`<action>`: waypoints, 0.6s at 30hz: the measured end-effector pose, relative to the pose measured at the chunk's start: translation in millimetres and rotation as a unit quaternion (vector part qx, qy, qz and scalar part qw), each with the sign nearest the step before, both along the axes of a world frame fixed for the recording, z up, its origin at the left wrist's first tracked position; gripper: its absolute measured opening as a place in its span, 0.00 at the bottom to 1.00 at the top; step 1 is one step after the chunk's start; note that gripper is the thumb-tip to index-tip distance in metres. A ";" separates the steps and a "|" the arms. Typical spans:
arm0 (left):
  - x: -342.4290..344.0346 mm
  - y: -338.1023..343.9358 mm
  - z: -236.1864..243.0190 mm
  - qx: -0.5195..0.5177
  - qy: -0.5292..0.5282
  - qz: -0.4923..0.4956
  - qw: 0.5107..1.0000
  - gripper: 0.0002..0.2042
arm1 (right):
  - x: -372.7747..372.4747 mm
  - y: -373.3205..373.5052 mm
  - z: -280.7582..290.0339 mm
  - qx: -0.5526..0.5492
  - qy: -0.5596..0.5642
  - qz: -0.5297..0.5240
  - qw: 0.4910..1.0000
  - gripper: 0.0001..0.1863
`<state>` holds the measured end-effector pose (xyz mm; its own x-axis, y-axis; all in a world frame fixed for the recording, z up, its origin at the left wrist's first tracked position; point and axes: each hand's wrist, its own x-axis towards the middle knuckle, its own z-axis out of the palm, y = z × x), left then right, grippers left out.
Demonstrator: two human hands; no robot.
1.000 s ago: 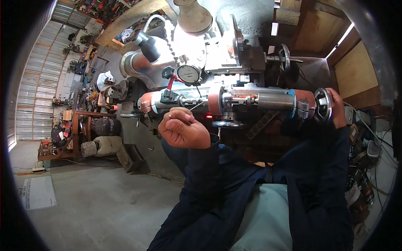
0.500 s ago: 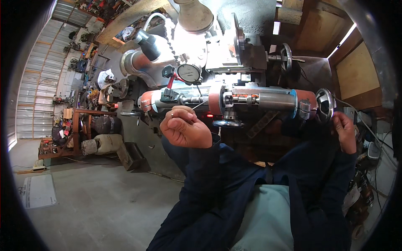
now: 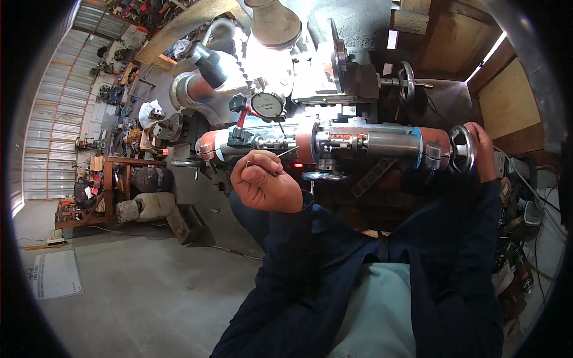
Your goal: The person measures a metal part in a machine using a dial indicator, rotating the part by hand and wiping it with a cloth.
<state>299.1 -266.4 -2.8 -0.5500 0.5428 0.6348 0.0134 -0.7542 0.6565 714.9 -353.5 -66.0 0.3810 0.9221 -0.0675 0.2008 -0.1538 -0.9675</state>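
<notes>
My left hand [image 3: 265, 182] is closed, pinching a thin metal rod [image 3: 287, 151]. The rod's tip points up and right toward the orange-brown collar in the middle of a long machine spindle assembly [image 3: 391, 145]. At the assembly's right end my right hand [image 3: 484, 152] grips the rim of a chrome handwheel [image 3: 462, 150]; its fingers are partly hidden by the wheel. Above my left hand stands a round dial gauge [image 3: 267, 105] on a red arm with a black knob [image 3: 238, 102]. Its thin stem reaches down to a shiny shaft [image 3: 276, 143].
A second handwheel [image 3: 325, 176] sits below the assembly, and another [image 3: 407, 82] stands behind at the right. A bright lamp with a dark head [image 3: 210, 64] lights the machine. At left are a rusty metal stand [image 3: 108, 185] and a dirty gas cylinder [image 3: 152, 204].
My right hand has moved up from below the right handwheel and taken hold of its rim. The wheel's spokes have turned. My left hand with the rod has barely shifted.
</notes>
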 end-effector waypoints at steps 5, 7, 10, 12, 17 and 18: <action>3.3 -0.2 -0.8 0.009 -0.005 -0.016 1.000 0.17 | 3.9 -7.6 -40.3 0.065 -0.149 0.023 0.986 0.12; 3.5 -1.5 -0.8 0.004 -0.002 -0.046 0.999 0.16 | 2.8 -15.5 -35.6 0.026 -0.082 0.020 0.996 0.11; 8.8 -15.1 2.1 -0.007 0.024 -0.148 0.989 0.16 | -31.6 -21.5 23.0 0.106 -0.389 -0.127 0.906 0.11; 23.3 -33.8 4.0 -0.016 0.047 -0.241 0.969 0.17 | -81.8 -23.3 72.0 0.180 -0.461 -0.137 0.858 0.11; 45.4 -67.1 12.3 0.030 0.281 -0.273 0.920 0.12 | -209.8 -32.0 133.4 0.053 -0.055 0.318 0.945 0.18; 41.9 -67.9 5.0 0.037 0.320 -0.255 0.912 0.17 | -214.5 -29.3 128.9 0.059 -0.056 0.306 0.949 0.19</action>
